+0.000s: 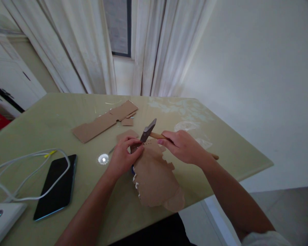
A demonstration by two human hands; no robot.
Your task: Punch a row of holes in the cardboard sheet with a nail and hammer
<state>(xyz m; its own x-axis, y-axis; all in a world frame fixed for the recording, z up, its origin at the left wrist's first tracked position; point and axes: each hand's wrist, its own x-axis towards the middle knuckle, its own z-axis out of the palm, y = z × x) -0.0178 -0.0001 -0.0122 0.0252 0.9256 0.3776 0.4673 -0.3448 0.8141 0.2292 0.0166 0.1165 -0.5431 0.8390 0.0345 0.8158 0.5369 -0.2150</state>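
My right hand (183, 146) is closed round the wooden handle of a hammer (148, 131). The grey metal head slants down toward the upper end of a brown cardboard piece (155, 174), close to my left fingertips. That cardboard has ragged edges and several small holes in rows near its upper end. My left hand (123, 155) grips its upper left corner, thumb and fingers on either side of a dark patch. Whether anything small sits between those fingertips is hidden. White torn bits show along the cardboard's left edge, with something blue under it.
A long cardboard strip (105, 123) lies farther back, with smaller scraps beside it. To the left are a black tablet (56, 186), a looped white cable (28, 198) and a white device (5, 218). Clear plastic (190, 127) lies to the right on the greenish table (220, 177).
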